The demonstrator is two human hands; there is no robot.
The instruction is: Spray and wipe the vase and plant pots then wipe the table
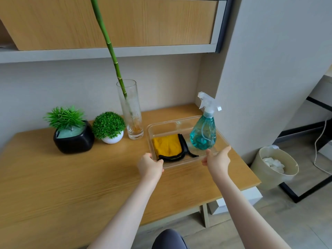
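Note:
A clear plastic tray (172,124) sits on the wooden table (62,180) and holds a folded yellow cloth (168,145) with black edging and a teal spray bottle (203,133). My left hand (150,165) grips the tray's near left corner, thumb over the rim. At the near right corner, my right hand (217,159) holds the tray with its fingers stretched along the side. Left of the tray stands a tall glass vase (132,114) with a green bamboo stalk (111,49). Further left are a white round pot (112,139) with a green ball plant and a black pot (73,141) with spiky leaves.
A wall cabinet and shelf (107,53) hang above the table's back. The table's right edge lies close to the tray. On the floor to the right stand a beige waste bin (274,169) with white paper, a black frame and a white cable.

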